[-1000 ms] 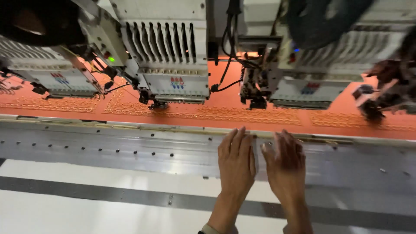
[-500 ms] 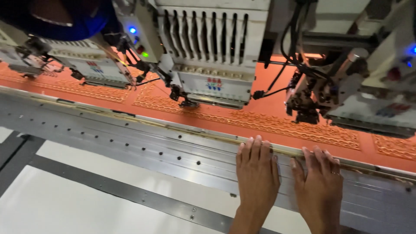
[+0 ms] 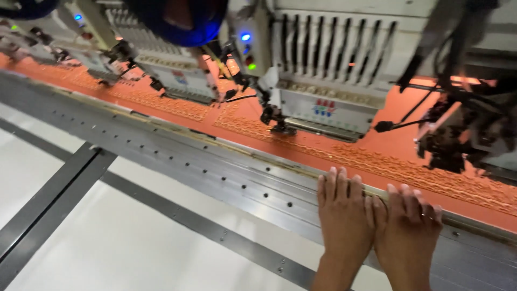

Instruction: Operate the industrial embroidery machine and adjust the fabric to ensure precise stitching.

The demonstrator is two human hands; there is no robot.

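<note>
Both hands lie flat and open, palms down, gripping nothing. The left hand (image 3: 344,215) and the right hand (image 3: 406,229) sit side by side, thumbs touching or nearly so, on the grey metal rail (image 3: 215,167) that runs along the front of the machine. Their fingertips (image 3: 339,178) reach the rail's far edge, right where the orange cloth (image 3: 398,143) begins.

The cloth is stretched flat behind the rail and carries bands of stitched pattern (image 3: 409,172) in a matching orange, the nearest band just beyond the fingers. Above it hangs a row of sewing heads; the closest head (image 3: 323,64) stands over the cloth to the upper left of the hands, its needle foot (image 3: 277,124) down near the pattern, with blue and green lamps lit on its side. More heads (image 3: 167,70) line up further left. In front of the rail lies the pale desk (image 3: 107,237), crossed by dark metal strips (image 3: 48,199).

To press here well, it seems wise to keep the palms level and the fingers short of the needle's path.
</note>
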